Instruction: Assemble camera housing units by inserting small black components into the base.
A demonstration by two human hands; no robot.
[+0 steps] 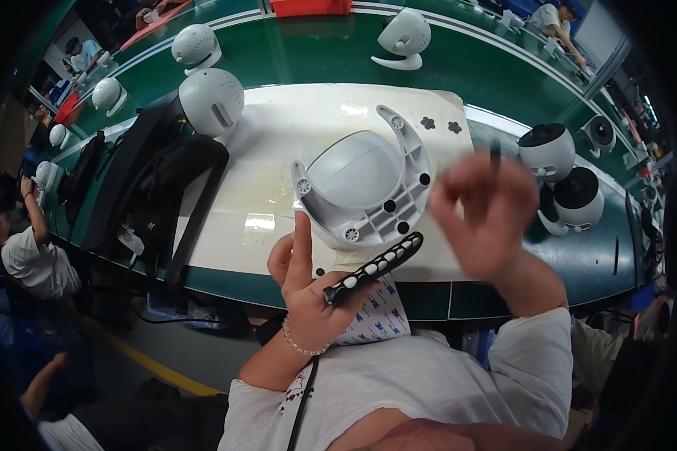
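A white device with a smooth domed body and a curved, ribbed base lies on the pale mat in front of me. Three black round pads sit on the base. My left hand is closed on a black strip with a row of white ovals; its index finger points up beside the base's lower left edge. Under that strip hangs a white sheet with blue print. To the right of the base, my right hand is smeared by motion. A slim dark thing sticks up from its fingers, too blurred to name.
The pale mat covers part of the green table. At left, a white domed unit stands by black bags. White devices with black tops stand at right, and another white device at the back. Other people work nearby.
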